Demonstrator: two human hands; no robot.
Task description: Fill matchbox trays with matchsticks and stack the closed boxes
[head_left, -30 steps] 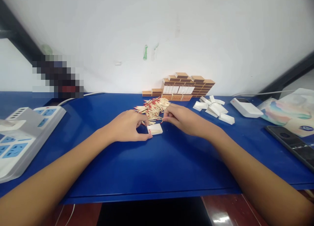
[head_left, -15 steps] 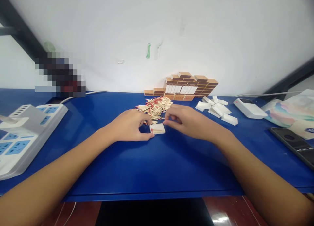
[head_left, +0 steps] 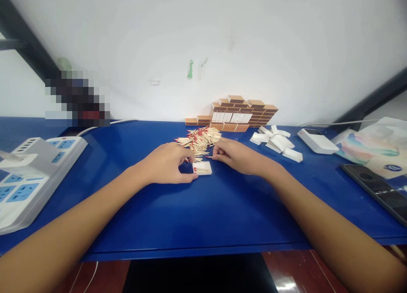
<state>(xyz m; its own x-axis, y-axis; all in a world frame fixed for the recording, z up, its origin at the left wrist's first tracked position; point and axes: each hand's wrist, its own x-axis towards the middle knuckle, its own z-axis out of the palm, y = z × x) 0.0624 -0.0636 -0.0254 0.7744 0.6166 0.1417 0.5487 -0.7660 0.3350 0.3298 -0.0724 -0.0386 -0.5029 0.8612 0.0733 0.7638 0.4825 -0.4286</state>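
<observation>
A small white matchbox tray (head_left: 206, 166) with a few red-headed matches in it rests on the blue table. My left hand (head_left: 168, 163) grips its left end between thumb and fingers. Just right of the tray and a little beyond it, my right hand (head_left: 234, 155) pinches a single match (head_left: 209, 157), its red head pointing left. The other end of that match is hidden in the fingertips. Behind both hands spreads a pile of loose matches (head_left: 203, 138), heads mostly toward the left and back.
Matchboxes (head_left: 262, 114) are stacked against the wall. Several white trays (head_left: 276, 139) lie heaped at the right, near a white device (head_left: 318, 141), a phone (head_left: 375, 187) and a plastic packet (head_left: 375, 140). A power strip (head_left: 60, 166) occupies the left side.
My right hand, earlier at the tray's right end, is now slightly beyond it with a match showing in its fingertips. My left hand still grips the tray. The view has shifted slightly.
</observation>
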